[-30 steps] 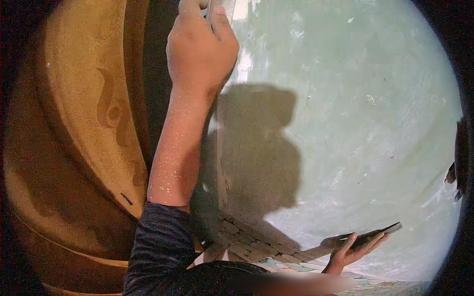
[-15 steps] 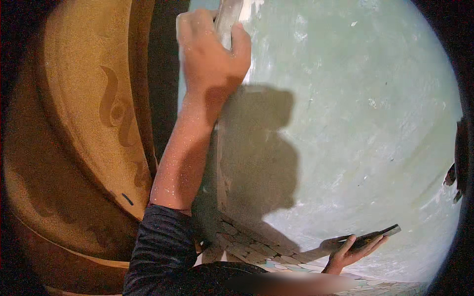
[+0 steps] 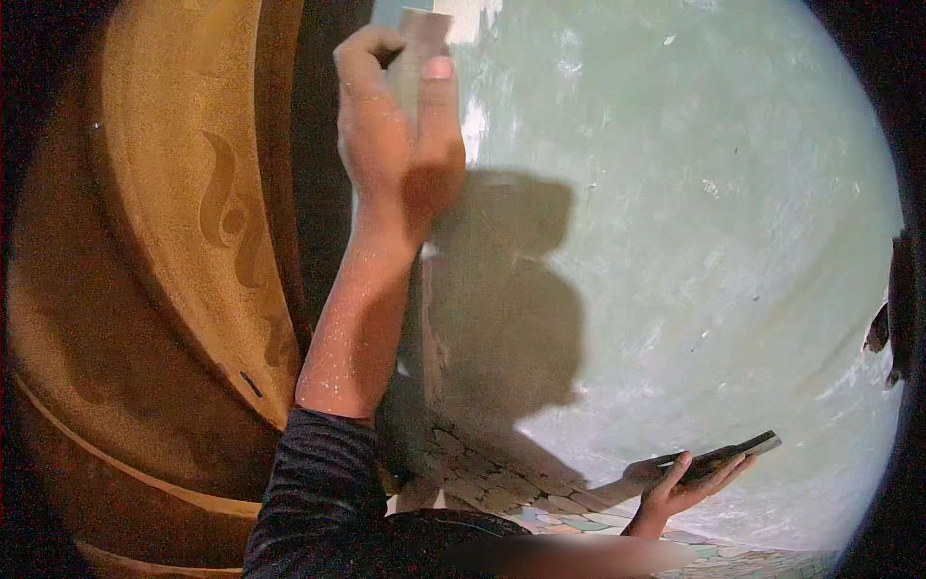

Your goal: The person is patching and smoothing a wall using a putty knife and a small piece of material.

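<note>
My left hand (image 3: 391, 150), on a raised forearm speckled with white, grips a flat greyish tool (image 3: 424, 34) at the top of the view, beside the wall's left edge; its thumb lies over the tool's face. At lower right my right hand (image 3: 685, 487), palm upward, holds a flat dark slab-like tool (image 3: 738, 452) with a pale end. Both are in front of a pale green wall (image 3: 714, 241) with white patches, on which my shadow falls.
A carved brown wooden panel (image 3: 174, 193), perhaps a door, fills the left, with a dark recess beside the wall. The floor (image 3: 569, 511) along the bottom has irregular stone-patterned tiles. A dark object (image 3: 895, 299) shows at the far right rim.
My left hand has moved a little down since a second ago, swinging right and then back left and turning, so more of the grey tool shows. My right hand stays nearly still.
</note>
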Motion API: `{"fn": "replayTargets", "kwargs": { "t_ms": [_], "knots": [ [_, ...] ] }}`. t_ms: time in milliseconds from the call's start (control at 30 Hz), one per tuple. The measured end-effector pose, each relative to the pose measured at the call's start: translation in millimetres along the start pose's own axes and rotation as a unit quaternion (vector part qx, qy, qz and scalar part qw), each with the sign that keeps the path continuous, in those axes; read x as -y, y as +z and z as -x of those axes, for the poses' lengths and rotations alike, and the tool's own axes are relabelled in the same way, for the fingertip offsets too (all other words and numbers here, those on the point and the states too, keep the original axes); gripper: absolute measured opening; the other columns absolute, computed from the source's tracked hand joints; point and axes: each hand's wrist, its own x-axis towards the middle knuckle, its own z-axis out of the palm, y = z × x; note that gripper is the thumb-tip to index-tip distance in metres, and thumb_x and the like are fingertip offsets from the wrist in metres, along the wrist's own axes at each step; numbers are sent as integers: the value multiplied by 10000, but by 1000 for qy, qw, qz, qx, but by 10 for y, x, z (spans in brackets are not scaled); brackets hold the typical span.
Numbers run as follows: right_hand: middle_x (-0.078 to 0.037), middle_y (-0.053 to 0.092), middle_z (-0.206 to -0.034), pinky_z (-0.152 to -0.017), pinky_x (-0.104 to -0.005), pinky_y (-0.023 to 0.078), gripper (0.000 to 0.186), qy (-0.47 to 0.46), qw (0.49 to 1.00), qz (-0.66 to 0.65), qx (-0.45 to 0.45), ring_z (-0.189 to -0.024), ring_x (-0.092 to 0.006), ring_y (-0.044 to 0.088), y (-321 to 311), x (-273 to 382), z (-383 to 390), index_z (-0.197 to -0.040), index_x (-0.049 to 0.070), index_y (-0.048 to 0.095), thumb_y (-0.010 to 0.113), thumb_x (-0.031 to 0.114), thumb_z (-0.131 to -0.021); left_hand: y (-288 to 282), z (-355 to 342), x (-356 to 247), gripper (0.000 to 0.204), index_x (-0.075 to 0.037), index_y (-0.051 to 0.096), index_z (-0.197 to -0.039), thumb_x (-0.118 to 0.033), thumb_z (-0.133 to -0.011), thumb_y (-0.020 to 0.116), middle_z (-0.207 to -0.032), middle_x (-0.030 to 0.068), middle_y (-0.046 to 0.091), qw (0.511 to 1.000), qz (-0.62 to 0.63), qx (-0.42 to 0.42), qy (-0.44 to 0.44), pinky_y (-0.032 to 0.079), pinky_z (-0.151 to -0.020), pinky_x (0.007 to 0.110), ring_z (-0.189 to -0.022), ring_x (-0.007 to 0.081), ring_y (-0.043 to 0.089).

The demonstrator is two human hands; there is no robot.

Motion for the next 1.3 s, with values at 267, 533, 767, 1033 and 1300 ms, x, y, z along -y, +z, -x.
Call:
{"fn": "replayTargets", "kwargs": {
  "t_ms": [267,533,767,1033,1300],
  "knots": [
    [-211,105,-1577,-1154,-492,156,700,-3,1000,-13,-7,-1451,-368,148,5,39,-20,-1495,28,258,558,340,-944,-107,-20,-14,327,-28,619,-1123,-266,-899,598,-897,134,611,981,-169,85,52,480,-779,359,-791,283,582],
    [-211,105,-1575,-1158,-489,151,690,15,1000,-23,-8,-1450,-368,143,22,14,11,-1495,29,256,574,293,-942,-3,-71,-23,312,-58,614,-992,-350,-886,581,-880,169,626,975,-196,96,42,501,-680,471,-794,384,624],
    [-220,125,-1568,-1154,-498,157,681,-1,999,-28,-32,-1445,-372,158,70,13,-12,-1493,35,263,568,301,-945,-113,380,-30,259,-56,632,-937,-308,-891,591,-834,160,637,982,-165,75,61,520,-666,435,-755,364,634],
    [-216,142,-1567,-1147,-503,162,687,-13,1000,-1,-10,-1441,-377,171,16,19,-9,-1495,43,271,566,322,-940,36,-295,-69,234,-78,657,-903,-304,-874,607,-802,152,651,971,-220,48,83,530,-654,441,-708,352,648],
    [-252,88,-1562,-1139,-528,170,704,14,1000,-2,-9,-1441,-410,136,10,28,-14,-1502,40,230,554,315,-941,-214,427,-1,210,-88,683,-946,-278,-883,620,-890,156,680,982,-148,87,73,543,-713,410,-766,334,672]
  ]
}}
